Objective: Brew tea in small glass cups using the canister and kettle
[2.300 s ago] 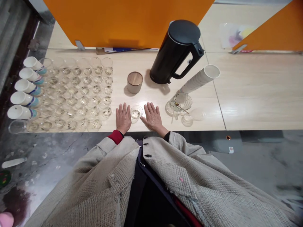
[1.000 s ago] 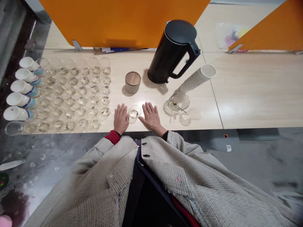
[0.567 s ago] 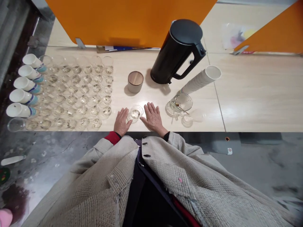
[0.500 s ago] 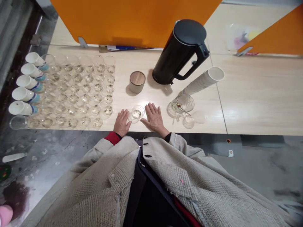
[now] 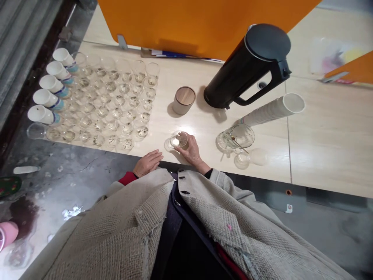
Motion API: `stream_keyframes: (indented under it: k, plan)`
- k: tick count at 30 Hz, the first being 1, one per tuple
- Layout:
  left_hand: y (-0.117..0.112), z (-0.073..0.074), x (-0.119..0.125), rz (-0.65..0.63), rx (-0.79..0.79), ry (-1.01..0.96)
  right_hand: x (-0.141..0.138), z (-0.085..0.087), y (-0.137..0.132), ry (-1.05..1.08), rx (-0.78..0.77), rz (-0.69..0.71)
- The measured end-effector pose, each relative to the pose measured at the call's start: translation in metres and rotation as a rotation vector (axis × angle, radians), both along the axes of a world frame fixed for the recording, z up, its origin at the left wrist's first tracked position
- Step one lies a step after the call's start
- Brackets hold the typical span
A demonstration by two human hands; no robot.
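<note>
My right hand (image 5: 190, 149) is wrapped round a small clear glass cup (image 5: 178, 139) with dark bits at its bottom, at the near edge of the pale wooden table (image 5: 320, 132). My left hand (image 5: 148, 162) lies flat at the table's front edge, fingers stretched out, holding nothing. Just left of it stands a block of several small clear cups (image 5: 116, 105) with liquid and dark specks. A black kettle (image 5: 247, 66) and a round wooden-lidded pot (image 5: 183, 100) stand beyond my right hand.
A row of white paper cups (image 5: 48, 97) lies along the table's left edge. A lying stack of white cups (image 5: 274, 110), a ribbed glass with a spoon (image 5: 236, 137) and small clear cups (image 5: 247, 157) are to the right. Orange dividers (image 5: 198, 23) close the back.
My right hand has closed round the small glass cup that stood between my hands. My left hand has drawn back to the table's edge. The view has swung so things sit further right.
</note>
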State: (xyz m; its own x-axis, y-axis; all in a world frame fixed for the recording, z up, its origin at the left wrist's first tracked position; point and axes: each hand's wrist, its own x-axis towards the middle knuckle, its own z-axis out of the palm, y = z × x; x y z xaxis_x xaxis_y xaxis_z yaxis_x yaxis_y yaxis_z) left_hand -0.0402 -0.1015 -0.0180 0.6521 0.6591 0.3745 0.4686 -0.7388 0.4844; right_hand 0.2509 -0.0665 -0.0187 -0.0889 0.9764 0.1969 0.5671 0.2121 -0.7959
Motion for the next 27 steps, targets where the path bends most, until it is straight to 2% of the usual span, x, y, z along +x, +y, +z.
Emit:
stream_keyframes:
  k: [5,11,18,22,27]
  plan:
    - [-0.019,0.006,-0.026,0.12,-0.051,-0.008,-0.016,0.005,0.001,0.062,-0.007,-0.002]
    - [-0.034,0.004,-0.047,0.228,-0.174,0.049,-0.058,0.011,0.011,0.077,-0.016,0.171]
    - [-0.044,0.002,-0.059,0.291,-0.245,0.022,-0.112,0.001,0.019,-0.004,-0.049,0.373]
    - [-0.048,-0.001,-0.065,0.313,-0.255,0.014,-0.128,-0.002,0.016,0.004,-0.067,0.399]
    - [-0.05,-0.003,-0.07,0.318,-0.254,0.005,-0.132,-0.003,0.014,0.021,-0.079,0.365]
